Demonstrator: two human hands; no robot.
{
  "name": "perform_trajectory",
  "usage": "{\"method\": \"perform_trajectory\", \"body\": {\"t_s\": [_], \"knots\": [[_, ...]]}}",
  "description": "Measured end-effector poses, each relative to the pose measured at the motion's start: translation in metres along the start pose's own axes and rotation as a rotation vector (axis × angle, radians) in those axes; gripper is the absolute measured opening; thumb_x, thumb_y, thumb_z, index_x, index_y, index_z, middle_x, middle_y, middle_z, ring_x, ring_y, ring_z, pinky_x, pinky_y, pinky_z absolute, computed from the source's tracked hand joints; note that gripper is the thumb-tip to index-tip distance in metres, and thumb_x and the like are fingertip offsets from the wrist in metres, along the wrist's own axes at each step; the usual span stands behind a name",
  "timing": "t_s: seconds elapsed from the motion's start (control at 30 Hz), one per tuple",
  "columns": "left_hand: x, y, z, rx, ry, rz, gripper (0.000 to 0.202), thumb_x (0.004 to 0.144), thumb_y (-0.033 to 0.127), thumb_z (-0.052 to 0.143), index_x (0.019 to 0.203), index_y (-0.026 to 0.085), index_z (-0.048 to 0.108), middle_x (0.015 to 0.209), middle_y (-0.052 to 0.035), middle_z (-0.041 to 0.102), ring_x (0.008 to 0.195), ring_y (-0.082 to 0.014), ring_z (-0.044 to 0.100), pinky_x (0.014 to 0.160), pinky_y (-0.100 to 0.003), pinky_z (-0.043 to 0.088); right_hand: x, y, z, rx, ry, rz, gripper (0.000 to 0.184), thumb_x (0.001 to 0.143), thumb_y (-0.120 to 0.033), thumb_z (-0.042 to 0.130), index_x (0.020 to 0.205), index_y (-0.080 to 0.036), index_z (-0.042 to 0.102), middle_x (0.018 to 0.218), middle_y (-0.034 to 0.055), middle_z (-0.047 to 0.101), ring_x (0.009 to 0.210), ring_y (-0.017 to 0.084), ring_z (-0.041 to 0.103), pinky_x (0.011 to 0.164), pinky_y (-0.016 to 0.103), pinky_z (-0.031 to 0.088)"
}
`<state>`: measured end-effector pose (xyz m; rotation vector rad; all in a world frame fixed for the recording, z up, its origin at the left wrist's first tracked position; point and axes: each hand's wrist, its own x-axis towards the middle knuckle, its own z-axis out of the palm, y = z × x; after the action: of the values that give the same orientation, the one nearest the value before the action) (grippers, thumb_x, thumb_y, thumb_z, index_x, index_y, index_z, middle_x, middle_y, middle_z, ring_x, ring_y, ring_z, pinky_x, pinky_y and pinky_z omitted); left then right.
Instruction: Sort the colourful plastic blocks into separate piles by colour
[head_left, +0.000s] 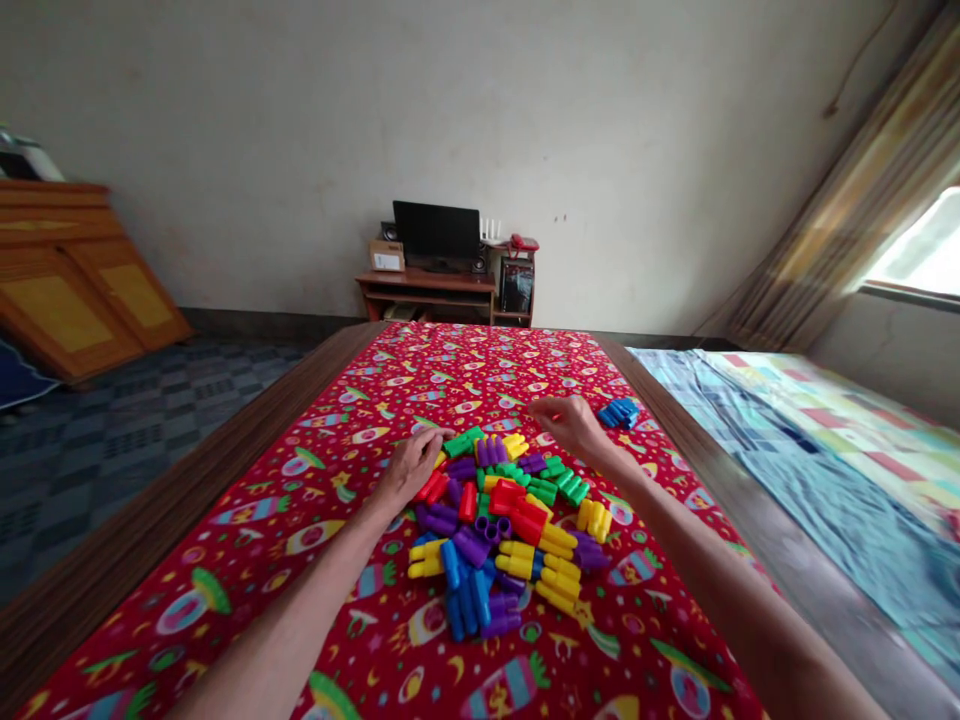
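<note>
A heap of plastic building blocks (pixel 504 530) in red, yellow, blue, green and purple lies on a red patterned cloth (pixel 315 560) over a wooden table. My left hand (pixel 411 464) rests palm down at the heap's far left edge, fingers stretched toward a green block (pixel 463 441); it holds nothing. My right hand (pixel 571 424) hovers beyond the heap's far right side, fingers loosely spread and empty. A small group of blue blocks (pixel 619 411) lies apart, just right of that hand.
The table's wooden edges (pixel 112 560) show on both sides of the cloth. A bed with a striped sheet (pixel 840 470) stands to the right. A desk with a monitor (pixel 436 236) stands at the far wall, a wooden cabinet (pixel 82 280) at left.
</note>
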<state>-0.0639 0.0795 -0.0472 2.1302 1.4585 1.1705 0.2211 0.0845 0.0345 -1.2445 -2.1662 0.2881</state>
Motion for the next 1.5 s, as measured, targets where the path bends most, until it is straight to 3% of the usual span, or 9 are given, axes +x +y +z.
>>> {"method": "perform_trajectory", "body": {"t_s": [0.13,0.23,0.37,0.67,0.9,1.03,1.23,1.37,1.5], "knots": [[-0.001,0.000,0.002,0.007,0.023,-0.009,0.041,0.089,0.038,0.034,0.096,0.018,0.069,0.103,-0.0097,0.073,0.098,-0.0222,0.067,0.091,-0.035,0.053,-0.014,-0.061,0.006,0.108,-0.482,-0.392,0.024,0.088,-0.026,0.061,0.109,-0.020,0.071,0.097,0.0049,0.074,0.084,0.016,0.068,0.073,0.023,0.049],[-0.001,0.000,0.003,0.014,0.029,-0.016,0.041,0.089,0.036,0.035,0.097,0.017,0.069,0.103,-0.0100,0.073,0.098,-0.0222,0.068,0.092,-0.036,0.052,-0.026,-0.077,0.015,-0.019,-0.543,-0.513,0.026,0.086,-0.025,0.064,0.111,-0.017,0.069,0.107,0.0112,0.071,0.099,0.021,0.064,0.087,0.031,0.049],[0.000,0.001,0.002,0.015,0.021,-0.011,0.039,0.088,0.036,0.035,0.095,0.018,0.070,0.102,-0.0093,0.074,0.097,-0.0221,0.068,0.091,-0.036,0.052,-0.033,-0.058,0.028,-0.025,-0.411,-0.437,0.033,0.088,-0.010,0.052,0.119,-0.015,0.065,0.115,0.0135,0.068,0.110,0.021,0.061,0.096,0.034,0.047],[-0.001,0.007,-0.001,0.015,0.003,0.000,0.042,0.089,0.039,0.034,0.093,0.018,0.071,0.097,-0.0078,0.074,0.094,-0.0221,0.067,0.087,-0.035,0.053,-0.017,-0.015,0.004,0.107,-0.219,-0.051,0.026,0.083,-0.011,0.058,0.104,-0.016,0.073,0.085,0.0055,0.074,0.070,0.013,0.065,0.061,0.021,0.046],[0.000,0.001,0.000,0.007,-0.009,0.007,0.040,0.088,0.039,0.036,0.093,0.019,0.070,0.099,-0.0086,0.073,0.094,-0.0221,0.067,0.087,-0.034,0.053,-0.032,-0.024,-0.008,-0.065,-0.563,-0.082,0.013,0.081,-0.020,0.064,0.091,-0.016,0.072,0.078,0.0037,0.070,0.065,0.010,0.056,0.056,0.019,0.036],[0.000,0.001,-0.001,0.013,-0.023,0.007,0.041,0.089,0.041,0.036,0.093,0.018,0.070,0.098,-0.0090,0.073,0.093,-0.0225,0.067,0.087,-0.034,0.053,-0.020,-0.016,-0.007,-0.005,-0.425,-0.075,0.011,0.079,-0.017,0.059,0.084,-0.014,0.070,0.073,0.0011,0.067,0.062,0.009,0.054,0.056,0.019,0.034],[0.001,0.004,-0.003,0.039,-0.034,-0.001,0.041,0.089,0.040,0.036,0.093,0.020,0.071,0.095,-0.0069,0.073,0.092,-0.0213,0.067,0.088,-0.032,0.053,-0.005,0.047,-0.025,-0.173,0.160,0.279,0.015,0.079,-0.021,0.056,0.081,-0.014,0.069,0.067,0.0033,0.066,0.062,0.014,0.056,0.058,0.023,0.035],[0.001,0.006,-0.004,0.038,-0.035,0.008,0.040,0.088,0.038,0.036,0.092,0.020,0.071,0.097,-0.0070,0.073,0.092,-0.0217,0.067,0.086,-0.033,0.053,-0.009,0.078,-0.017,-0.402,0.217,0.386,0.017,0.080,-0.017,0.052,0.071,-0.014,0.065,0.067,0.0085,0.066,0.059,0.016,0.054,0.055,0.026,0.032],[0.001,0.004,-0.003,0.030,-0.023,0.006,0.040,0.088,0.038,0.036,0.093,0.020,0.071,0.096,-0.0066,0.074,0.092,-0.0216,0.067,0.085,-0.032,0.053,-0.009,0.078,-0.003,-0.382,0.162,0.280,0.023,0.088,-0.024,0.049,0.074,-0.015,0.065,0.067,0.0084,0.066,0.060,0.015,0.053,0.056,0.026,0.033]]}}
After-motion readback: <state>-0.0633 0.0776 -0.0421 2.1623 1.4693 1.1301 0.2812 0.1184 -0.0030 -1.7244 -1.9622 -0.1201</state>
